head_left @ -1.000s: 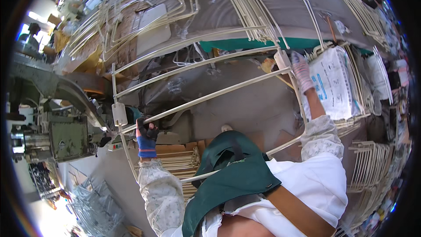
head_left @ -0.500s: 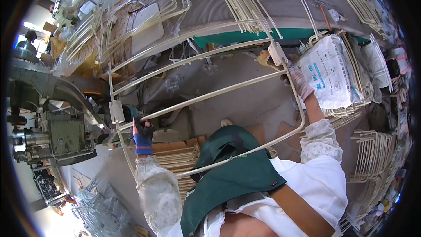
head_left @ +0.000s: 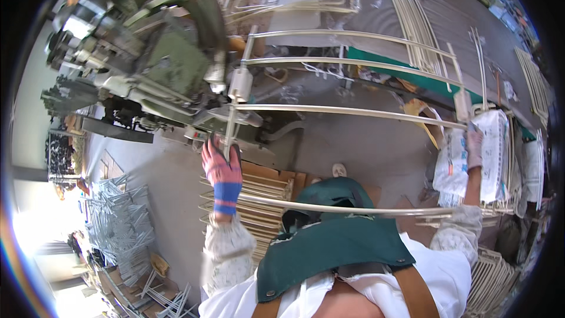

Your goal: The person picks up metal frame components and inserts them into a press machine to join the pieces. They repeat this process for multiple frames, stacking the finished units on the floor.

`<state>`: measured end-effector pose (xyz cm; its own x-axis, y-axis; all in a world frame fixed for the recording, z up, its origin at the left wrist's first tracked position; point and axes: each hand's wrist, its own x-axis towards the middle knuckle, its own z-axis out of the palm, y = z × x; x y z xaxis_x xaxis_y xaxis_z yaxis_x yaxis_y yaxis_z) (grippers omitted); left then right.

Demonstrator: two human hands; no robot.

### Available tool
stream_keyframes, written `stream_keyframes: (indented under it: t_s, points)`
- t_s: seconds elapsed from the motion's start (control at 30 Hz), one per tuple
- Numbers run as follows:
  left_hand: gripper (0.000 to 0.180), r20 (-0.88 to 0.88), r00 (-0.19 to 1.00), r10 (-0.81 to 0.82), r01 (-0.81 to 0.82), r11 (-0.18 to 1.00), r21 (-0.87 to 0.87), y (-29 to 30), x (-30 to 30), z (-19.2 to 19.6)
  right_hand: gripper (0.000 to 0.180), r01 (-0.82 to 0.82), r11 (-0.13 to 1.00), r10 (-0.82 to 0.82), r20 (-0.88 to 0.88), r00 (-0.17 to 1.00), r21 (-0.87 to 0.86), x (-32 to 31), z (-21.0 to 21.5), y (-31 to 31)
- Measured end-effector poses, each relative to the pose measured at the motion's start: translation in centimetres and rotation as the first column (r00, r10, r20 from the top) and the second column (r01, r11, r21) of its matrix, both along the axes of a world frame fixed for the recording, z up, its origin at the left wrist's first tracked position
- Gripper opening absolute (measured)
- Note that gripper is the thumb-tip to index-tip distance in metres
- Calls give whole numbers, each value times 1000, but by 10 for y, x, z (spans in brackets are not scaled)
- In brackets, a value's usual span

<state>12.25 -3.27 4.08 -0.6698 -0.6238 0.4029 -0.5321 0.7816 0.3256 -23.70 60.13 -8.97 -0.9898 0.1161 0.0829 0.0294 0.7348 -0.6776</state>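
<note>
the fingers of the left hand [head_left: 223, 168] are clamped on the left side tube of the cream frame [head_left: 353, 111]; the right hand [head_left: 474, 144] is at its right side, fingers too blurred to tell how they close. the frame spans between both hands, before the body and above the floor [head_left: 359, 147]. a white bag [head_left: 452, 165] lies by the right hand, a machine [head_left: 176, 56] beyond the left; farther out, rods [head_left: 412, 29] lie on the tabletop [head_left: 368, 23].
</note>
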Motion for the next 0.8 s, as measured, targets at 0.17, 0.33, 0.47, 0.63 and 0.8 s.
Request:
stream_keyframes:
  t_s: [0.17,0.33,0.47,0.63,0.8]
  points:
    - [24,-272,914,302,156,356,921,-11,74,-58,32,35,998,-43,-164,985,-52,8,91,-32]
    - [35,-361,855,372,270,276,922,-26,69,-68,30,150,967,-169,-78,982,-205,13,99,-29]
    - [21,-360,862,356,247,325,913,-30,69,-65,31,178,969,-185,-25,982,-170,18,93,-16]
    - [22,-416,842,344,296,351,889,-28,68,-63,30,187,975,-193,-38,980,-120,23,104,-38]
    - [22,-370,855,364,276,284,918,-25,72,-62,24,242,940,-222,106,969,-243,18,98,-30]
